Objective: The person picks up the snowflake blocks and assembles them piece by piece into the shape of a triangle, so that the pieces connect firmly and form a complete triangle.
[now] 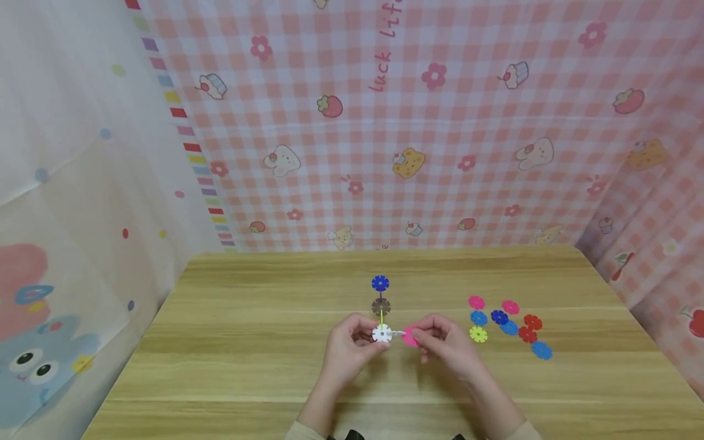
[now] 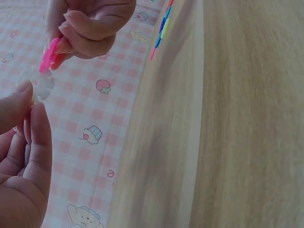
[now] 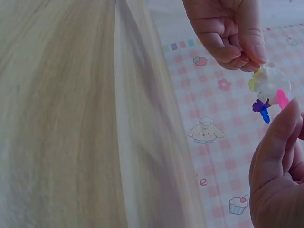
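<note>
Left hand [image 1: 352, 347] is pinching a white notched disc [image 1: 379, 333] in a linked chain [image 1: 381, 307], apparently steadying it; right hand [image 1: 448, 343] is pinching a pink disc [image 1: 409, 337] just beside, perhaps aligning slots. Loose discs [image 1: 509, 328] are lying rightward on the surface [image 1: 247, 342].

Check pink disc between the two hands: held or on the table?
Held: the right hand pinches the pink disc; both wrist views show it raised off the table. Whether it's slotted into another piece: cannot tell.
</note>
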The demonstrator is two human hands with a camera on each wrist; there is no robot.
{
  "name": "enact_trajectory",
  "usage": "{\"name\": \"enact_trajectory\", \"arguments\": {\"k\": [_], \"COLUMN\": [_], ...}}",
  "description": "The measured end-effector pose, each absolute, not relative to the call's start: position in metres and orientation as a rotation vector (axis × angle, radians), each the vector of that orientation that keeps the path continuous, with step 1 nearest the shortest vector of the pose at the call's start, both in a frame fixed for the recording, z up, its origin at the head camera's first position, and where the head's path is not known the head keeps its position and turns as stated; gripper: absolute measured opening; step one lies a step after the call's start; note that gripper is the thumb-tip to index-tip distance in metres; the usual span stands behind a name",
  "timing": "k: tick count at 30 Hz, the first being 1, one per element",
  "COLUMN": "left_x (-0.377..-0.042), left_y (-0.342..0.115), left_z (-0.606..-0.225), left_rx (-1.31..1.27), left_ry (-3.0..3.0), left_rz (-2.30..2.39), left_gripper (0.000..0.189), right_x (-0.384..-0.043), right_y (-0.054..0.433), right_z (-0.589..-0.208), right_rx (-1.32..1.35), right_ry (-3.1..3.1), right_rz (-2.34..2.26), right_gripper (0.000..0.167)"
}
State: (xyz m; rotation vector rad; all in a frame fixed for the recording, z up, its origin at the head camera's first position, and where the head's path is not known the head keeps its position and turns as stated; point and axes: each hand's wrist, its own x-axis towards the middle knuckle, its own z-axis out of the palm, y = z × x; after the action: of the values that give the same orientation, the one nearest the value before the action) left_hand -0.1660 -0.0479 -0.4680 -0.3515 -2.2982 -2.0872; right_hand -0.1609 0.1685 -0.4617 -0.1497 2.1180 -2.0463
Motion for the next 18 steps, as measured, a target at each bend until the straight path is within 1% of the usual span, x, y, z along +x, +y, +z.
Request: {"name": "enact_trajectory", "arguments": {"k": [10,15,18], "left_x": [-0.1651,-0.1654,-0.1656], "left_y": [-0.0464,-0.0430,-0.0423], "left_z": [-0.4680,-0.4689,-0.4695], "left_rx": [-0.367,-0.359,-0.372], "left_ry": [-2.323,-2.351,-2.341], "left_rz": [-2.095,-2.037,-1.977], "left_gripper": [0.030,0.032,0.038], "right_x": [-0.1583,-0.1602,-0.1618], "right_y": [0.1659,0.1664,0.1650], "right_z": [-0.4581,-0.4591,-0.4611], "right_rx": [-0.121,-0.088,-0.043], "right_ry": [2.091,2.061,2.053], "right_rz": [-2.049,-2.076,-2.102], "right_gripper": [0.022,0.023,0.023]}}
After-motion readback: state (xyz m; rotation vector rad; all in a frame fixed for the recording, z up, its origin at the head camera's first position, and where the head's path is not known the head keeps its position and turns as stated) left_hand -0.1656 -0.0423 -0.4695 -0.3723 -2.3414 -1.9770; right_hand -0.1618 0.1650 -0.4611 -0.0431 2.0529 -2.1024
